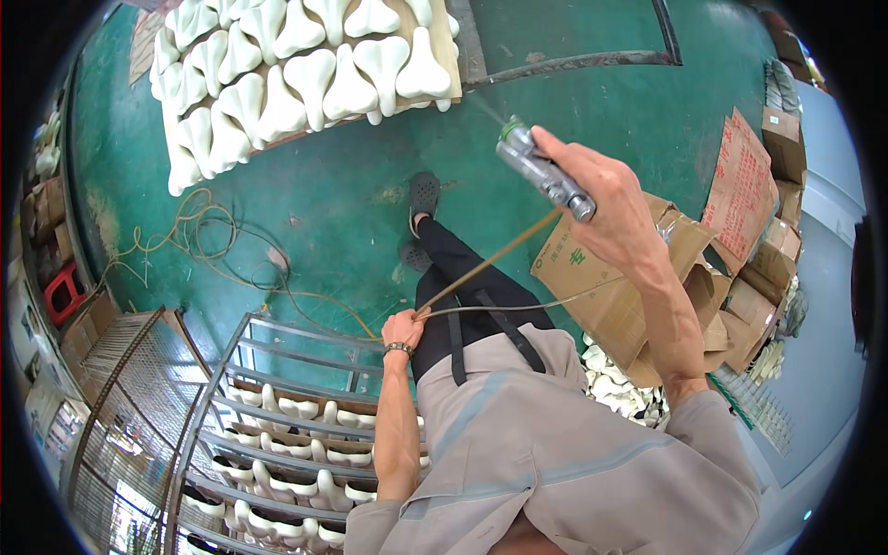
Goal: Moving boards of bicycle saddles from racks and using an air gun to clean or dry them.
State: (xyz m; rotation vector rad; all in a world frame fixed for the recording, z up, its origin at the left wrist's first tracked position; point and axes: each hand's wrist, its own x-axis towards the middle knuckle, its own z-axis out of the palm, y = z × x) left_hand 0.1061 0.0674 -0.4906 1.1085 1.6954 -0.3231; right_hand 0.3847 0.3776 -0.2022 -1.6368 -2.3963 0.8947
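My right hand (601, 199) is raised at the upper right of centre, its fingers wrapped round a silver spray gun (541, 169) with a green-ringed nozzle. The nozzle points up and left, and a faint mist fans out from it. Two thin hoses (499, 254) lead from the gun side to my left hand (404, 328), which is closed round them beside my thigh. White bicycle saddle shapes (308, 81) lie in rows on a board (453, 79) beyond my feet, apart from both hands.
Coiled hose (199, 222) trails over the green floor on the left. A metal rack (199, 435) with more white saddles stands close at my left. Cardboard boxes (592, 273) and a pile of white pieces (624, 384) lie at my right. A red stool (63, 294) is far left.
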